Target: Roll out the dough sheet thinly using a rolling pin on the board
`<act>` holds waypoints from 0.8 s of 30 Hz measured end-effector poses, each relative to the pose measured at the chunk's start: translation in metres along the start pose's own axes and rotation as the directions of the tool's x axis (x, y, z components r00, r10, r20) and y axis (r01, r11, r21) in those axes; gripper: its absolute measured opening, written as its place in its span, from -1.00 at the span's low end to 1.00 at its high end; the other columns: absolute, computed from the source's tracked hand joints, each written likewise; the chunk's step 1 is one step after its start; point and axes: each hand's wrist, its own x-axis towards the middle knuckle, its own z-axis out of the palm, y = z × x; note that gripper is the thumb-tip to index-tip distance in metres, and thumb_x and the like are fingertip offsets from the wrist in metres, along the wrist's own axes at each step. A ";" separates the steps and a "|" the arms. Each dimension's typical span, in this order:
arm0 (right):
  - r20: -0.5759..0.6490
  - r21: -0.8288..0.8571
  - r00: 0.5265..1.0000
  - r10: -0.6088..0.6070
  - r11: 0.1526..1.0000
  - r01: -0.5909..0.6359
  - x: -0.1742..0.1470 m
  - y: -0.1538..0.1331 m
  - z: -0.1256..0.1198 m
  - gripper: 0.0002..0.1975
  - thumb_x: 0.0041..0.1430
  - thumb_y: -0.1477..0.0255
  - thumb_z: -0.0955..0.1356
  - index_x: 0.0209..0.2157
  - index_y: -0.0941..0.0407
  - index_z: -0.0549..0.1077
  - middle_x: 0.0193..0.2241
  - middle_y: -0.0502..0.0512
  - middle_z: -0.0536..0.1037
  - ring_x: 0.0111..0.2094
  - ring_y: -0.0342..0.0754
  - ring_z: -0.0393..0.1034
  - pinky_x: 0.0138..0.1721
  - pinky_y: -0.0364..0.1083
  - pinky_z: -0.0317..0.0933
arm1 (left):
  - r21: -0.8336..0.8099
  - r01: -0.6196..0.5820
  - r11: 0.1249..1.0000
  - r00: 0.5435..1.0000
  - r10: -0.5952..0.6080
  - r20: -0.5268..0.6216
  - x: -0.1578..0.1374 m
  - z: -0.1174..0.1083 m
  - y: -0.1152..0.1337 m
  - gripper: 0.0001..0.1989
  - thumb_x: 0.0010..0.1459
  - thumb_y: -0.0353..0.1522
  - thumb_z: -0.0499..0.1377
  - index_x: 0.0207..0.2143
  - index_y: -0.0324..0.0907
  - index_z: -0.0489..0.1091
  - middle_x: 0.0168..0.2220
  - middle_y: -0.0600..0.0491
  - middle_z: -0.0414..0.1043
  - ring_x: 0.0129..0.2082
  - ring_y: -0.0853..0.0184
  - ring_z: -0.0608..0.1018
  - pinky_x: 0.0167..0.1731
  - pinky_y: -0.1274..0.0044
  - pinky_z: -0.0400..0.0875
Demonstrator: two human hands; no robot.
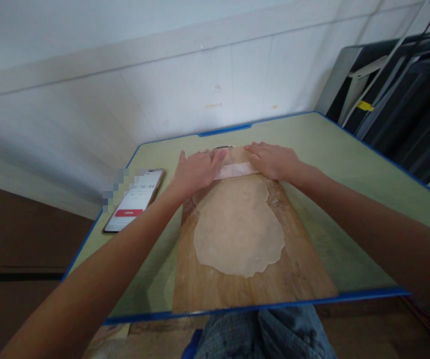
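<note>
A thin, uneven sheet of dough (pixel 239 227) lies flat on a wooden board (pixel 305 279). Across its far end lies a pale rolling pin (pixel 236 171), whose ends are covered by my hands. My left hand (pixel 199 172) bends over the pin's left part, its fingers angled inward. Over the right part my right hand (pixel 273 160) is closed in the same way, fingers pointing left. More dough or floured board shows just beyond the pin, but I cannot tell which. Traces of flour mark the board beside the dough.
A phone (pixel 134 199) with a running timer lies left of the board on the pale green, blue-edged table (pixel 349 199). A white panelled wall (pixel 200 85) stands behind. Dark flat panels (pixel 420 99) and a cable are at the right.
</note>
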 end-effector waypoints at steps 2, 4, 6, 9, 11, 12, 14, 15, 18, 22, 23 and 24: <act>-0.017 0.003 1.000 0.006 1.000 -0.006 -0.006 -0.002 -0.001 -0.51 0.32 0.42 0.02 0.13 0.18 0.34 0.17 0.24 0.37 0.14 0.09 0.29 0.08 0.09 0.20 | 0.007 -0.007 1.000 1.000 0.007 -0.022 -0.007 -0.001 0.004 -0.45 0.38 -0.17 -0.34 0.12 -0.13 0.30 0.15 -0.08 0.37 0.16 0.06 0.38 0.18 -0.07 -0.07; -0.029 0.006 1.000 0.011 1.000 -0.011 -0.012 -0.005 -0.002 -0.50 0.32 0.42 0.01 0.15 0.18 0.32 0.18 0.23 0.36 0.14 0.08 0.29 0.08 0.06 0.20 | 0.014 -0.007 1.000 0.999 0.007 -0.043 -0.015 -0.002 0.008 -0.43 0.38 -0.16 -0.34 0.09 -0.17 0.33 0.14 -0.10 0.37 0.17 0.06 0.36 0.20 -0.02 -0.06; -0.039 0.007 0.999 0.016 1.000 -0.016 -0.018 -0.007 -0.003 -0.50 0.32 0.42 0.01 0.14 0.18 0.33 0.15 0.24 0.39 0.11 0.09 0.33 0.05 0.07 0.23 | 0.018 -0.007 1.000 0.998 0.008 -0.057 -0.022 -0.003 0.012 -0.42 0.38 -0.15 -0.33 0.05 -0.20 0.37 0.11 -0.10 0.40 0.16 0.07 0.37 0.20 0.04 0.01; -0.061 0.001 0.998 0.012 1.000 -0.012 -0.027 -0.011 -0.005 -0.51 0.31 0.43 0.02 0.11 0.17 0.37 0.10 0.24 0.45 0.09 0.12 0.35 0.05 0.12 0.22 | 0.016 -0.010 1.000 0.997 0.011 -0.077 -0.031 -0.002 0.016 -0.43 0.38 -0.17 -0.31 -0.01 -0.17 0.41 0.06 -0.06 0.46 0.09 0.12 0.45 0.17 0.15 0.14; -0.079 -0.003 0.997 0.000 1.000 0.000 -0.032 -0.013 -0.006 -0.51 0.30 0.45 0.03 0.11 0.15 0.36 0.10 0.22 0.45 0.14 0.11 0.30 0.11 0.14 0.16 | 0.015 -0.012 1.000 0.996 0.013 -0.090 -0.035 -0.001 0.017 -0.46 0.38 -0.18 -0.30 0.00 -0.13 0.41 0.05 -0.02 0.47 0.06 0.15 0.47 0.16 0.18 0.17; -0.086 -0.004 0.996 -0.007 1.000 0.007 -0.035 -0.013 -0.006 -0.51 0.30 0.45 0.03 0.12 0.16 0.36 0.11 0.21 0.44 0.16 0.09 0.27 0.14 0.15 0.12 | 0.015 -0.013 1.000 0.995 0.015 -0.094 -0.037 -0.001 0.018 -0.46 0.38 -0.19 -0.30 0.01 -0.12 0.40 0.06 -0.01 0.46 0.07 0.16 0.47 0.16 0.17 0.17; -0.093 -0.004 0.995 -0.020 1.000 0.020 -0.041 -0.014 -0.006 -0.51 0.31 0.46 0.02 0.13 0.17 0.34 0.13 0.20 0.42 0.19 0.07 0.23 0.18 0.16 0.07 | 0.016 -0.017 1.000 0.995 0.019 -0.099 -0.042 0.000 0.019 -0.48 0.38 -0.20 -0.29 0.07 -0.14 0.36 0.10 -0.04 0.42 0.10 0.15 0.44 0.15 0.17 0.18; -0.100 -0.002 0.995 -0.030 1.000 0.030 -0.045 -0.014 -0.005 -0.51 0.31 0.46 0.02 0.12 0.18 0.35 0.14 0.19 0.41 0.20 0.06 0.22 0.19 0.15 0.05 | 0.020 -0.016 1.000 0.995 0.018 -0.100 -0.045 0.000 0.020 -0.48 0.38 -0.20 -0.28 0.11 -0.17 0.33 0.13 -0.07 0.39 0.13 0.13 0.42 0.14 0.18 0.20; -0.154 0.010 0.984 -0.089 0.996 0.092 -0.058 -0.014 -0.003 -0.52 0.32 0.46 0.03 0.08 0.20 0.40 0.16 0.20 0.39 0.23 0.05 0.17 0.23 0.15 -0.01 | 0.039 -0.016 0.999 0.996 0.020 -0.087 -0.057 0.000 0.024 -0.48 0.37 -0.20 -0.26 0.19 -0.23 0.22 0.21 -0.19 0.25 0.19 0.06 0.34 0.11 0.18 0.24; -0.235 0.034 0.955 -0.179 0.981 0.192 -0.078 -0.010 -0.001 -0.54 0.33 0.44 0.05 0.07 0.24 0.41 0.17 0.25 0.36 0.22 0.07 0.18 0.23 0.19 -0.02 | 0.062 -0.029 0.998 0.999 0.031 -0.029 -0.075 -0.005 0.028 -0.46 0.36 -0.14 -0.22 0.26 -0.21 0.10 0.31 -0.28 0.04 0.29 -0.03 0.16 0.15 0.08 0.13; -0.242 0.043 0.951 -0.194 0.977 0.210 -0.081 -0.009 -0.001 -0.54 0.33 0.43 0.05 0.08 0.25 0.40 0.17 0.26 0.36 0.22 0.07 0.19 0.23 0.19 -0.02 | 0.066 -0.044 0.997 0.999 0.044 -0.003 -0.079 -0.007 0.027 -0.45 0.36 -0.13 -0.20 0.28 -0.21 0.06 0.32 -0.29 -0.01 0.31 -0.03 0.12 0.16 0.07 0.11; -0.241 0.055 0.948 -0.207 0.973 0.226 -0.083 -0.007 -0.001 -0.53 0.34 0.42 0.05 0.08 0.26 0.39 0.16 0.27 0.37 0.21 0.07 0.21 0.23 0.18 -0.01 | 0.064 -0.072 0.995 0.997 0.071 0.026 -0.082 -0.009 0.025 -0.44 0.35 -0.13 -0.19 0.29 -0.22 0.03 0.33 -0.30 -0.04 0.32 -0.02 0.09 0.17 0.08 0.11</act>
